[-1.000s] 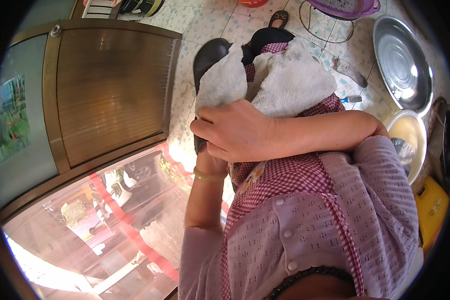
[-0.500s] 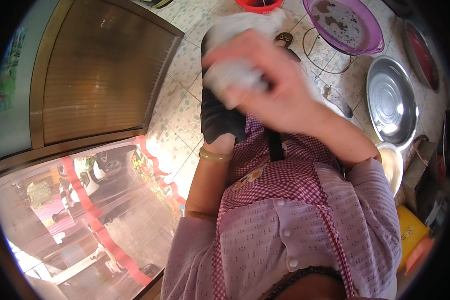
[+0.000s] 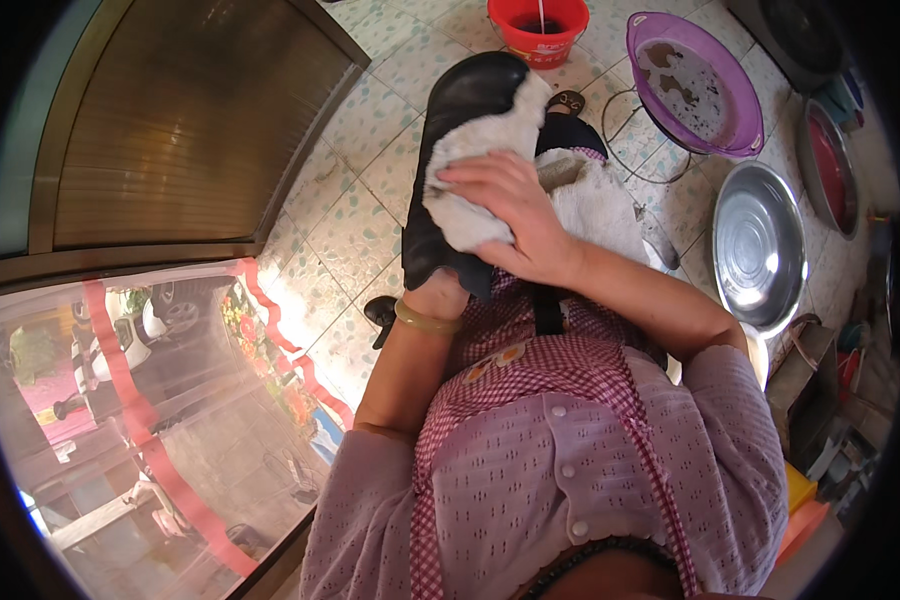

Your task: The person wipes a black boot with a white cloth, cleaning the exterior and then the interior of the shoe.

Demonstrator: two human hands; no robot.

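My left forearm runs into the open top of a black rubber boot (image 3: 433,235), whose glossy toe points away from me. Only the wrist end of my left hand (image 3: 438,296) shows; the fingers are hidden inside. Across the boot's upper side lies a white fluffy cloth (image 3: 458,218). My right hand (image 3: 518,212) holds this cloth against the boot, fingers together and curved over it. More white fluffy material (image 3: 600,210) rests on my lap to the right; whether it joins the cloth I cannot tell.
A red bucket (image 3: 537,40) with dark liquid stands ahead on the tiled floor (image 3: 355,230). To the right are a purple basin (image 3: 670,125) with dirty water and a shiny metal basin (image 3: 760,245). A brown-framed panel door (image 3: 190,120) and a clear plastic curtain (image 3: 270,420) are at left.
My right hand, blurred in motion before with the cloth, now lies lower on the boot. The boot's toe and the white material on my lap have come into clear sight.
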